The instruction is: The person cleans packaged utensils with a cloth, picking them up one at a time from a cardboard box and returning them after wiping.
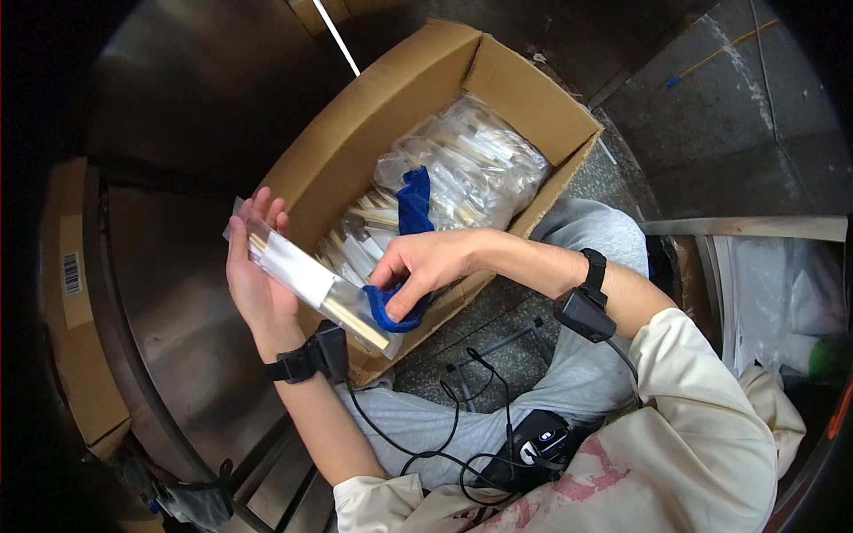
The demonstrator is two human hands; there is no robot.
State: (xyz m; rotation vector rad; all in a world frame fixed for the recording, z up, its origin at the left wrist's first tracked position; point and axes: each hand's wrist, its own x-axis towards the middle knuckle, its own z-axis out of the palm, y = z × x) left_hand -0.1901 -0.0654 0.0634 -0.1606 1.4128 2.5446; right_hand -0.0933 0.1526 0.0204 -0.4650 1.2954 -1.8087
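Note:
A clear plastic packet (311, 280) with wooden sticks and a white paper sleeve lies along my left hand (259, 266), held between thumb and fingers. My right hand (422, 274) pinches a blue cloth (414, 204) at the lower right end of the packet; part of the cloth hangs up into the cardboard box (373, 93). In the box, below and beyond my hands, are loose packets of the same kind (360, 253) and a large clear plastic bag (475, 164) filled with more of them.
A dark metal surface (169, 293) stands at the left, with another cardboard box (75, 293) beyond it. Black cables (444, 455) hang across my lap. At the right is a shelf edge (755, 227) with clear plastic bags (773, 284) beneath.

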